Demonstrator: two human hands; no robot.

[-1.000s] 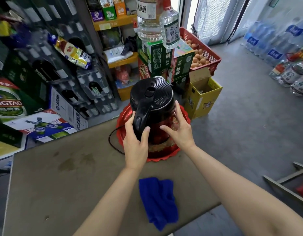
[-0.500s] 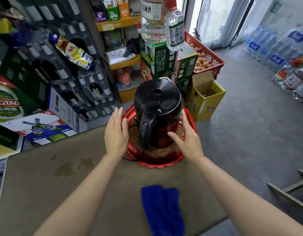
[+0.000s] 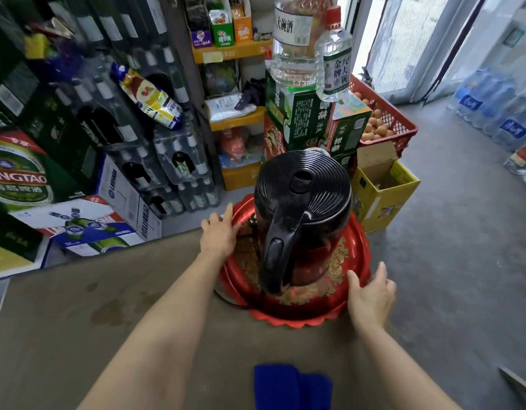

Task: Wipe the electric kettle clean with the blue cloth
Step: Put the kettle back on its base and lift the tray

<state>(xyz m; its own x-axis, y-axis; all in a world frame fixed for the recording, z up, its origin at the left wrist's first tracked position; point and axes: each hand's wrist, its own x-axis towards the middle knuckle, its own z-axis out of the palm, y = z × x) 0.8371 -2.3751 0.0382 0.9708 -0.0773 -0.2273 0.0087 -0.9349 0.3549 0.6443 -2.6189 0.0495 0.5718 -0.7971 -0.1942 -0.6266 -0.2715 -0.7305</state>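
Observation:
A black electric kettle (image 3: 303,202) with a ribbed lid stands upright on a red tray (image 3: 356,261) at the far edge of the brown table (image 3: 78,321). Its handle faces me. My left hand (image 3: 220,232) rests with spread fingers on the tray's left rim. On the tray's near right rim lies my right hand (image 3: 371,297), also spread. Neither hand touches the kettle. The blue cloth (image 3: 291,386) lies folded on the table near its front edge, between my forearms.
A black cord (image 3: 226,300) runs from under the tray onto the table. Behind the tray stand green boxes (image 3: 303,119) with clear bottles on top, a yellow carton (image 3: 383,190) and a red crate of eggs (image 3: 383,119). Beer cases fill the left.
Both hands have left the kettle and moved outward to the tray's rim, left hand to the left side, right hand to the near right. The view has shifted closer.

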